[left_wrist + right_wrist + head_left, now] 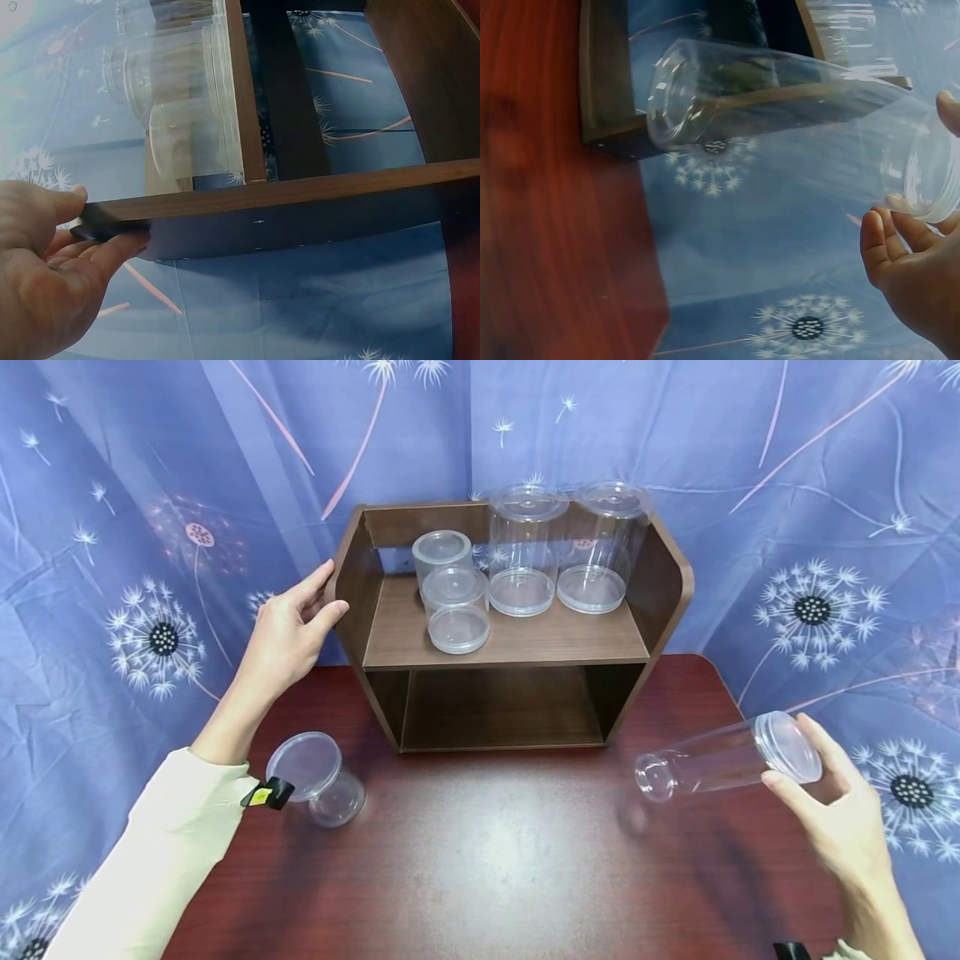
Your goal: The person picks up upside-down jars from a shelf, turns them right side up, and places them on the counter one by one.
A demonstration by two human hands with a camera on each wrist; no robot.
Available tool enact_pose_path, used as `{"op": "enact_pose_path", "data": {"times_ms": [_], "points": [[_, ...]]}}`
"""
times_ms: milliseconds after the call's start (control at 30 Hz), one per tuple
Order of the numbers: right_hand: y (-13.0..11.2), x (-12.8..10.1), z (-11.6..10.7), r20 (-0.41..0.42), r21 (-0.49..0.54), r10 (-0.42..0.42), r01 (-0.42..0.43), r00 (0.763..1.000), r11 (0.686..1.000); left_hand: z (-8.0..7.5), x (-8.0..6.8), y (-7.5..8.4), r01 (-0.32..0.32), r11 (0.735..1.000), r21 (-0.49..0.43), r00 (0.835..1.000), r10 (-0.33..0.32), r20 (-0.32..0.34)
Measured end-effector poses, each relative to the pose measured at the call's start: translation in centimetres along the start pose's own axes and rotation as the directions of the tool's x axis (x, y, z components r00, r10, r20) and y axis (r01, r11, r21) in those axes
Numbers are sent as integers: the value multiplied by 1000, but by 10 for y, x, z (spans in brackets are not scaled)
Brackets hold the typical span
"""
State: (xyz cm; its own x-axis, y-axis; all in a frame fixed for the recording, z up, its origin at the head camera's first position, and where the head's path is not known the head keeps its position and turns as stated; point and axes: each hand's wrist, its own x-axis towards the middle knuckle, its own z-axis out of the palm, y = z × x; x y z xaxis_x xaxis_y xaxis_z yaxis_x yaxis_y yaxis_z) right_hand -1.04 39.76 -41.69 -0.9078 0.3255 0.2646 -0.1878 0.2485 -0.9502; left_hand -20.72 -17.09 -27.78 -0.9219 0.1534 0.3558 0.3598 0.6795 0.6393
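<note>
My left hand [288, 631] grips the upper left side panel of a brown two-tier wooden shelf [506, 647], thumb on one face and fingers on the other in the left wrist view. On the right, my right hand [847, 810] holds a tall clear plastic jar [712, 760] by its lidded end [787, 747]. The jar is tilted almost flat above the table, base towards the shelf. It looks see-through, with nothing visible inside. On the upper tier stand two short clear jars [459, 622] at the left and two tall ones [592, 560] at the right.
A clear lidded container [337, 802] stands on the dark red table [480, 860], near my left forearm. The lower tier [502, 706] of the shelf lies beneath the jars. Blue dandelion-print cloth [810, 543] hangs behind and at both sides.
</note>
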Motion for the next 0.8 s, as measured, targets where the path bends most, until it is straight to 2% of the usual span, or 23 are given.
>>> {"op": "enact_pose_path", "data": {"times_ms": [67, 233, 367, 500, 633, 800], "points": [[-4, 2, -1, -4, -12, -15, 15, 1000, 1000, 0, 0, 0, -3, 1000, 3, 1000, 3, 3], [-12, 9, -2, 27, 54, -122, 120, 992, 991, 0, 0, 1, -4, 1000, 5, 1000, 4, 9], [-16, 12, -1, 58, 23, -178, 177, 982, 984, 1, 1, 1, -1, 1000, 6, 1000, 1, 2], [-21, 12, -1, 60, -170, -193, 201, 979, 965, 2, 2, 1, 4, 1000, 3, 1000, -4, -3], [-25, 12, 0, 74, -350, -187, 201, 980, 915, 3, 2, 1, 6, 1000, -3, 1000, -6, -6], [-24, 13, 2, 107, -417, -177, 206, 978, 885, 1, 1, 2, 4, 1000, -7, 1000, -4, -4]]}}
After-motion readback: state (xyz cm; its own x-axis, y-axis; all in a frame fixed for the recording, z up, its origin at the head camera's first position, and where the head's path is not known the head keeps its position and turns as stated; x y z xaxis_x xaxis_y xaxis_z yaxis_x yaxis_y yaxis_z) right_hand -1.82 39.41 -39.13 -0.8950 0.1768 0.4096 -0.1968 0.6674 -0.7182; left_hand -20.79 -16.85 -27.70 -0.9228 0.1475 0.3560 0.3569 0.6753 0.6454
